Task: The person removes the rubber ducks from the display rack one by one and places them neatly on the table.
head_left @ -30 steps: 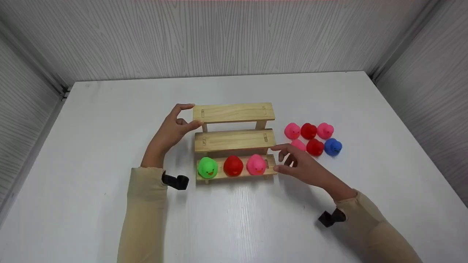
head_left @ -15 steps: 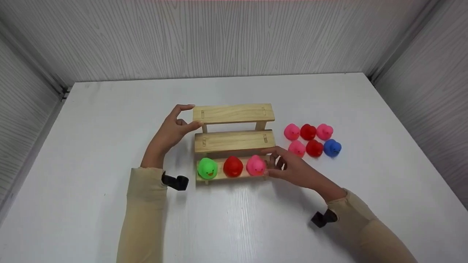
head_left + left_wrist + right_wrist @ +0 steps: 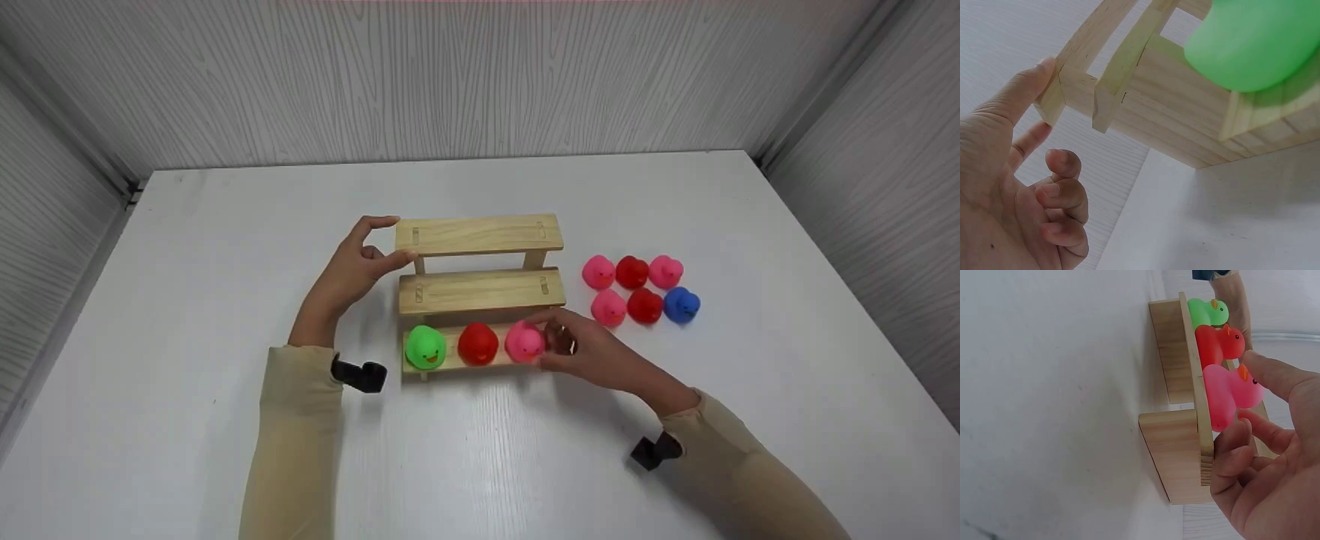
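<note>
A three-step wooden stand [image 3: 480, 291] has a green rubber duck [image 3: 426, 347], a red rubber duck [image 3: 478, 344] and a pink rubber duck [image 3: 524, 342] in a row on its lowest step. My left hand [image 3: 360, 259] pinches the left end of the top step between thumb and index finger, the other fingers curled in the left wrist view. At the right end of the lowest step, my right hand [image 3: 592, 349] has its thumb and index finger around the pink duck, one at the front and one behind. The duck sits upright on the step.
To the right of the stand, two short rows of loose ducks lie on the white table [image 3: 225, 420]: several pink and red ones and a blue duck [image 3: 682, 305]. Grey wood-grain panels [image 3: 480, 82] wall in the back and sides.
My right hand has moved left from the end of the lowest step to the pink duck, uncovering a pink duck in the loose group. The left hand keeps its pinch on the top step.
</note>
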{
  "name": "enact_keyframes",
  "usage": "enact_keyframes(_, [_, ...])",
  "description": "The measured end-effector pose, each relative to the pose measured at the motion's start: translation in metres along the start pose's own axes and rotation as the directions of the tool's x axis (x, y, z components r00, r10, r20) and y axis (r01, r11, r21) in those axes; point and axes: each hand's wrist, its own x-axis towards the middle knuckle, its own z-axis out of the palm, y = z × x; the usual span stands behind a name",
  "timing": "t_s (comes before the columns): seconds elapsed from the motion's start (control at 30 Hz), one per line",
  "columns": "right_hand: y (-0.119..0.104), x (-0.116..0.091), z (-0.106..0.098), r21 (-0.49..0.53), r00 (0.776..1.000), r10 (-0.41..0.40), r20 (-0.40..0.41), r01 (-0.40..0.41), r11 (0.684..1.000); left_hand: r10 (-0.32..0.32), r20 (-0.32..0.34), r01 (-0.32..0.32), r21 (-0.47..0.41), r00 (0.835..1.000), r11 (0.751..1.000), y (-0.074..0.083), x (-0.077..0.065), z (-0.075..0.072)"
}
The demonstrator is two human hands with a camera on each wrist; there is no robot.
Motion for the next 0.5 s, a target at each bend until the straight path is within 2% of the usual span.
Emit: enact_keyframes(0.5, [-0.0043,0.0025,0.0032,0.004,0.998,0.066,0.009,-0.066,0.998,0.000,-0.003,0.000,0.000,1.000,1.000,0.0007,0.0000,0.0001])
